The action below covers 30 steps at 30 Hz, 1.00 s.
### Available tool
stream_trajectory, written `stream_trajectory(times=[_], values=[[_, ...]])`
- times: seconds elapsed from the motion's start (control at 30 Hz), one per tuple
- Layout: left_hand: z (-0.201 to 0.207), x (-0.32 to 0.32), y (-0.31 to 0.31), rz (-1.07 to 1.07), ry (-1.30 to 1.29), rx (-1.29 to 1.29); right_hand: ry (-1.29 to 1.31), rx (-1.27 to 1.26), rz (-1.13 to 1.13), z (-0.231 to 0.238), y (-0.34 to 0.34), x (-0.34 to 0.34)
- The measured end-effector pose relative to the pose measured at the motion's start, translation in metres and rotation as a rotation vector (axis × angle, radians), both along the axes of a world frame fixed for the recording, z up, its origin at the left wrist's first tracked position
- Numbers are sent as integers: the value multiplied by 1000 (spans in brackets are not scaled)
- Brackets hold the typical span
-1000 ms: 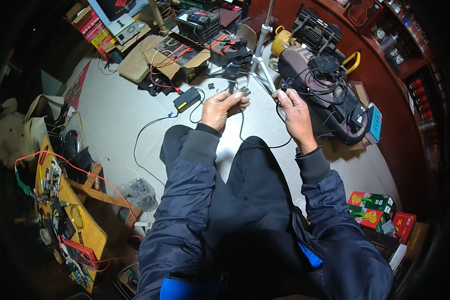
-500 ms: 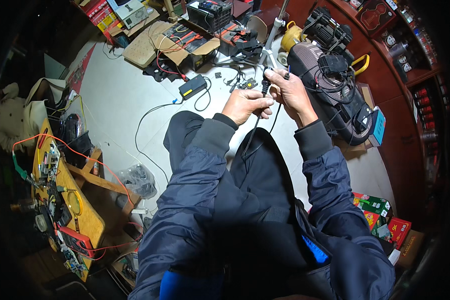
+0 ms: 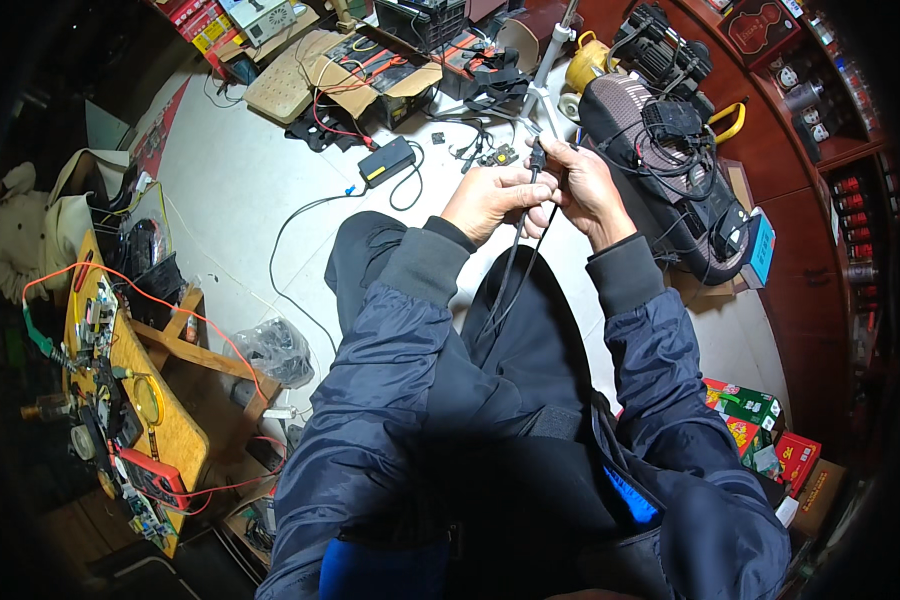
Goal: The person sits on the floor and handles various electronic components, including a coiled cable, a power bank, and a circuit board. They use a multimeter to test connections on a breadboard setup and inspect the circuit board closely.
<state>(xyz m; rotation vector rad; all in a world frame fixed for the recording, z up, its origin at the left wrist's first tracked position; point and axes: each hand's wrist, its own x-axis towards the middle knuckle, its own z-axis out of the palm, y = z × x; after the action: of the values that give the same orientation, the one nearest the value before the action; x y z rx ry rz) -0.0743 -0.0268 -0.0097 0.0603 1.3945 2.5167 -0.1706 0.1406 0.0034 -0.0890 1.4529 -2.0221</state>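
A black cable connector (image 3: 537, 158) stands upright between my hands, above my knees. My left hand (image 3: 490, 203) is closed, thumb and fingers pinching the cable just below the connector. From the right, my right hand (image 3: 592, 196) has its thumb and fingertips closed at the connector's side. The black cable (image 3: 507, 278) hangs in two strands from my fingers down over my dark trousers. Part of the connector and the other cable end are hidden by my fingers.
On the pale floor lies a black power adapter (image 3: 387, 162) with its cord. Opened cardboard with batteries (image 3: 395, 85) and a metal stand (image 3: 543, 85) are beyond. A padded black seat (image 3: 620, 150) stands right; a wooden bench (image 3: 175, 420) with a red multimeter (image 3: 153, 478) is left.
The connector has turned and dropped slightly between my fingers. A thin cable end with a blue tip, which stuck up by my right hand, no longer shows. My left hand shifted slightly right.
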Motion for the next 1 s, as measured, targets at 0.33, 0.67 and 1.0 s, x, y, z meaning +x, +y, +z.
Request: stream_trajectory(times=[0.33, 0.67, 1.0], values=[[12, 5, 0, 2, 60, -102, 62, -168, 88, 14, 1, 5], [9, 5, 0, 52, 43, -218, 94, -202, 71, 22, 3, 9], [1, 3, -2, 47, 43, -196, 150, -150, -4, 19, 14, 13]])
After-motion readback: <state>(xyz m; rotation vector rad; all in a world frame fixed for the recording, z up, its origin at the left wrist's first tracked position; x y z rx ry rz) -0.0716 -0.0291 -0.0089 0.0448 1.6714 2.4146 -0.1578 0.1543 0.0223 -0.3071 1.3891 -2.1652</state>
